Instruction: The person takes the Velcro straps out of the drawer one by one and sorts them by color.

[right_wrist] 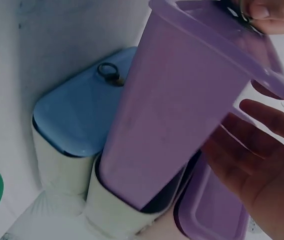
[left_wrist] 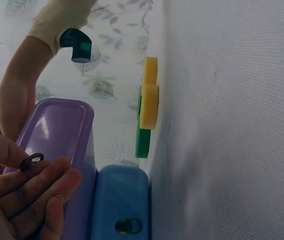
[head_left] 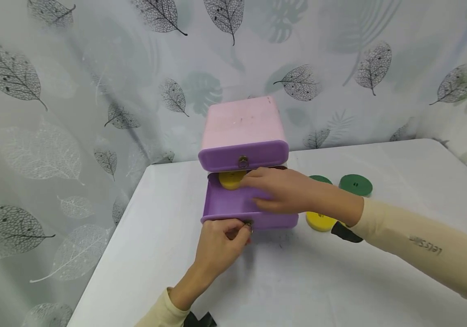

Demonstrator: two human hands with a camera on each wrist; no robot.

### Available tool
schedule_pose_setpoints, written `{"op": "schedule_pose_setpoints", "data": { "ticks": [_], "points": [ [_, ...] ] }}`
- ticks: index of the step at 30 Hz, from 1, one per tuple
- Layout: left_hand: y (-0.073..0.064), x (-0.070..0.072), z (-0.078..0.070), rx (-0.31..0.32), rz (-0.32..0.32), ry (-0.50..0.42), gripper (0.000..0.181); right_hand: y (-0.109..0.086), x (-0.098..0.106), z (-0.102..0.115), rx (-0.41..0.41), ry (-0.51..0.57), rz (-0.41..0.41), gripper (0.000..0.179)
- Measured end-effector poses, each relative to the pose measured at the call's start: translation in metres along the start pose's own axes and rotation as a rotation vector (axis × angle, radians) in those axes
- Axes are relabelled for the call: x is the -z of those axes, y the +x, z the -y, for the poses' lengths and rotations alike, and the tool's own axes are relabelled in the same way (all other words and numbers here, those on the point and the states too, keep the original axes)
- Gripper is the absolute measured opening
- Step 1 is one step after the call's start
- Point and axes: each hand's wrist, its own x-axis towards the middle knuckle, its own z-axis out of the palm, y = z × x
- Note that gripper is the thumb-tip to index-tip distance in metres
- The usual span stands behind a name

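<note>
The left hand (head_left: pixel 218 243) pinches the ring pull (left_wrist: pixel 32 161) of the purple drawer (head_left: pixel 226 204), which stands pulled out beneath a closed upper drawer (head_left: pixel 223 160). The right hand (head_left: pixel 280 190), fingers loosely extended and holding nothing, is over the purple drawer, near a yellow disc (head_left: pixel 230 181) lying inside at the back. To the right, a green disc (head_left: pixel 356 185) and a larger-looking golden disc (head_left: pixel 318 222) rest on the white table (head_left: pixel 168 195).

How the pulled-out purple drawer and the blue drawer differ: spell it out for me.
The purple drawer stands pulled out, while the blue drawer sits pushed in, or nearly so. The left hand pinches the ring of the purple drawer; no hand touches the blue drawer's ring pull. Both drawers have fronts with rounded corners.
</note>
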Motion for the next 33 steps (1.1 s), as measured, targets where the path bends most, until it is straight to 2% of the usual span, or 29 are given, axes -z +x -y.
{"op": "schedule_pose_setpoints", "data": {
  "ticks": [11, 16, 22, 28, 33],
  "points": [
    [-0.003, -0.001, -0.003, -0.04, -0.011, 0.021, 0.02, 0.024, -0.017, -0.008, -0.021, -0.044, 0.15, 0.043],
    [-0.003, -0.002, -0.006, -0.063, -0.022, 0.018, 0.019, 0.028, -0.024, -0.017, -0.009, -0.093, 0.228, 0.053],
    [-0.004, -0.002, -0.008, -0.08, -0.046, 0.046, 0.022, 0.036, -0.034, -0.027, -0.023, -0.158, 0.222, 0.063],
    [-0.005, -0.002, -0.009, -0.099, -0.058, 0.047, 0.023, 0.044, -0.039, -0.031, -0.072, -0.115, 0.264, 0.075],
    [-0.003, -0.002, -0.009, -0.129, -0.074, 0.046, 0.024, 0.049, -0.041, -0.032, -0.07, -0.122, 0.268, 0.064]
  ]
}}
